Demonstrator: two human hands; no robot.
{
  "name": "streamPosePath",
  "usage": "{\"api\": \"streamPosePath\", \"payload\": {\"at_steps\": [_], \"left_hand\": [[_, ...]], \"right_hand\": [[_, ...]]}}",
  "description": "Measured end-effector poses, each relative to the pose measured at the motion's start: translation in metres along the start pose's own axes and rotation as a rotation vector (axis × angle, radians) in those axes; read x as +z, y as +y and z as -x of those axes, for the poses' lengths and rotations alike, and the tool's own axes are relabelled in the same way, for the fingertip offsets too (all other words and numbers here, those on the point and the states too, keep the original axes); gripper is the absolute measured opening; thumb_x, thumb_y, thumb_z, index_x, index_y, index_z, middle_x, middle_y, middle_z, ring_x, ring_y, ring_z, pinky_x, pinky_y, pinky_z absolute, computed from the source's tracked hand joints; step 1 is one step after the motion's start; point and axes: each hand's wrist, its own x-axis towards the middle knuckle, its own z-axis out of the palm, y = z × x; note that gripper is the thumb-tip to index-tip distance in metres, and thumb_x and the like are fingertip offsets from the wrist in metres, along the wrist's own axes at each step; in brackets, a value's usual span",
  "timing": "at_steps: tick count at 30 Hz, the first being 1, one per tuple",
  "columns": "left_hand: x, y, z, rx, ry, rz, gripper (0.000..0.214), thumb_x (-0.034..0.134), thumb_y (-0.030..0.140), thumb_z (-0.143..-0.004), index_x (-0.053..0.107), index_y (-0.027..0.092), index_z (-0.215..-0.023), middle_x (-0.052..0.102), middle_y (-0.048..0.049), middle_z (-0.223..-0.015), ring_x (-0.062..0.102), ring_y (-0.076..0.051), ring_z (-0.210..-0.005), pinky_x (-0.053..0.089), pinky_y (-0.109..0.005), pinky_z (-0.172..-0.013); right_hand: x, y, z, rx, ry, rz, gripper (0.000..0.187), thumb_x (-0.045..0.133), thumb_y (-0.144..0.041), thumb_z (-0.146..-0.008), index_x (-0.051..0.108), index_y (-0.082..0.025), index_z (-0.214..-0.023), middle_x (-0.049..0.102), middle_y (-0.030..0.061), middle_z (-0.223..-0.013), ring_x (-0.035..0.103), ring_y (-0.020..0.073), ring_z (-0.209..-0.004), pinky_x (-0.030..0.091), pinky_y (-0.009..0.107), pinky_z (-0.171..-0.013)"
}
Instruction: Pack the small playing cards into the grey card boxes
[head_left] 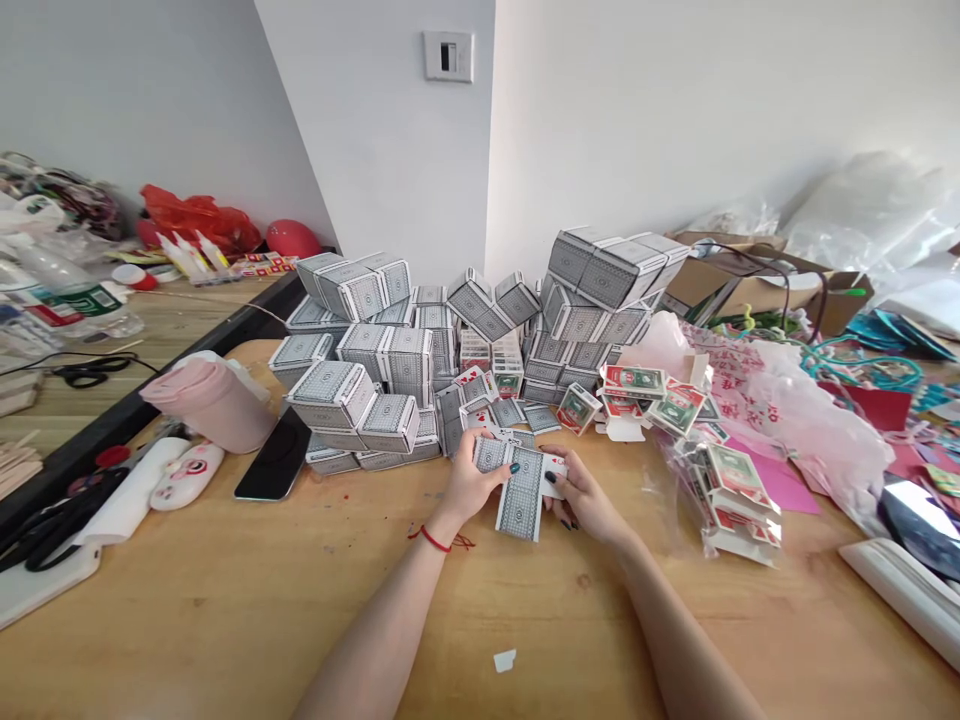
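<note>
My left hand (474,486) wears a red string bracelet and grips a few playing cards (522,496), their grey patterned backs toward me. One of these cards hangs crosswise over the others. At their right side, my right hand (583,498) pinches a card (556,466) that shows a red heart face. Just beyond the hands lie loose and folded playing cards (480,392). Behind them rise stacked blocks made of folded cards (330,392), grouped at left, with another tall stack (592,285) at right.
Opened green-and-red card boxes (634,382) lie right of the stacks, and more boxes (739,490) sit nearer. A phone (274,456), a pink cup (217,405) and a white mouse (187,476) stand at left. Plastic bags (795,400) crowd the right. A paper scrap (505,661) lies in front.
</note>
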Motion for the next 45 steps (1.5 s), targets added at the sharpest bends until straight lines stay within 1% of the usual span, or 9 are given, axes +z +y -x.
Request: {"api": "streamPosePath", "payload": {"at_steps": [2, 4, 7, 9, 12, 18, 29, 39, 45], "left_hand": [[0.000, -0.001, -0.001, -0.026, 0.031, 0.008, 0.042, 0.064, 0.020, -0.061, 0.041, 0.021, -0.096, 0.051, 0.0003, -0.085, 0.052, -0.014, -0.078, 0.041, -0.028, -0.073], [0.000, -0.001, -0.002, -0.033, 0.066, 0.006, 0.043, 0.065, 0.020, -0.059, 0.042, 0.021, -0.096, 0.051, -0.0001, -0.087, 0.052, -0.015, -0.081, 0.040, -0.029, -0.075], [0.001, 0.000, 0.000, -0.008, 0.086, -0.009, 0.042, 0.066, 0.020, -0.059, 0.043, 0.021, -0.095, 0.050, -0.0009, -0.091, 0.051, -0.016, -0.086, 0.039, -0.029, -0.077], [0.002, 0.001, 0.001, 0.020, 0.091, -0.031, 0.042, 0.066, 0.021, -0.059, 0.043, 0.020, -0.095, 0.049, -0.0014, -0.093, 0.050, -0.016, -0.087, 0.039, -0.029, -0.078], [0.004, 0.000, 0.002, 0.053, 0.095, -0.068, 0.044, 0.067, 0.021, -0.060, 0.043, 0.020, -0.096, 0.048, -0.0019, -0.095, 0.049, -0.017, -0.089, 0.037, -0.030, -0.081], [0.005, -0.001, 0.004, 0.080, 0.091, -0.084, 0.044, 0.067, 0.021, -0.060, 0.044, 0.020, -0.097, 0.049, -0.0031, -0.097, 0.048, -0.018, -0.093, 0.035, -0.032, -0.085], [0.006, 0.001, 0.005, 0.057, 0.062, -0.078, 0.043, 0.068, 0.022, -0.060, 0.044, 0.021, -0.096, 0.050, -0.0031, -0.098, 0.049, -0.018, -0.094, 0.035, -0.031, -0.084], [0.008, 0.001, 0.006, 0.105, 0.068, -0.097, 0.041, 0.067, 0.020, -0.061, 0.045, 0.021, -0.095, 0.050, -0.0033, -0.098, 0.048, -0.018, -0.095, 0.034, -0.032, -0.086], [0.008, 0.001, 0.007, 0.124, 0.055, -0.130, 0.041, 0.067, 0.022, -0.062, 0.044, 0.020, -0.096, 0.049, -0.0040, -0.099, 0.047, -0.019, -0.097, 0.033, -0.032, -0.087]], "right_hand": [[-0.001, 0.001, -0.002, -0.001, 0.009, -0.020, 0.038, 0.042, -0.048, -0.081, 0.032, -0.021, -0.106, 0.053, -0.0053, -0.058, 0.039, 0.0061, -0.028, 0.023, 0.016, -0.027], [-0.002, 0.004, -0.004, 0.004, 0.046, -0.007, 0.035, 0.041, -0.052, -0.080, 0.038, -0.020, -0.093, 0.052, -0.0053, -0.055, 0.041, 0.0065, -0.028, 0.024, 0.016, -0.026], [0.000, 0.009, -0.006, 0.000, 0.123, 0.060, 0.038, 0.039, -0.057, -0.078, 0.039, -0.019, -0.074, 0.048, -0.0063, -0.046, 0.036, 0.0053, -0.025, 0.022, 0.016, -0.026], [0.002, 0.012, -0.006, -0.009, 0.173, 0.091, 0.040, 0.039, -0.059, -0.078, 0.039, -0.020, -0.069, 0.045, -0.0069, -0.042, 0.033, 0.0050, -0.024, 0.022, 0.017, -0.025], [0.004, 0.014, -0.006, -0.017, 0.215, 0.109, 0.040, 0.039, -0.059, -0.077, 0.040, -0.020, -0.067, 0.044, -0.0069, -0.039, 0.032, 0.0054, -0.024, 0.023, 0.018, -0.026], [0.007, 0.011, -0.005, -0.010, 0.232, 0.131, 0.041, 0.040, -0.059, -0.077, 0.041, -0.020, -0.064, 0.042, -0.0064, -0.037, 0.032, 0.0062, -0.025, 0.023, 0.019, -0.026], [0.006, 0.014, -0.006, 0.014, 0.200, 0.147, 0.044, 0.039, -0.060, -0.077, 0.042, -0.020, -0.058, 0.040, -0.0050, -0.034, 0.032, 0.0068, -0.025, 0.023, 0.020, -0.026], [0.011, 0.004, -0.004, 0.028, 0.190, 0.158, 0.044, 0.037, -0.058, -0.078, 0.041, -0.019, -0.056, 0.040, -0.0065, -0.033, 0.032, 0.0056, -0.022, 0.021, 0.018, -0.025], [0.007, 0.010, -0.005, 0.060, 0.153, 0.177, 0.046, 0.036, -0.060, -0.077, 0.039, -0.020, -0.055, 0.040, -0.0069, -0.032, 0.031, 0.0053, -0.021, 0.020, 0.018, -0.025]]}}
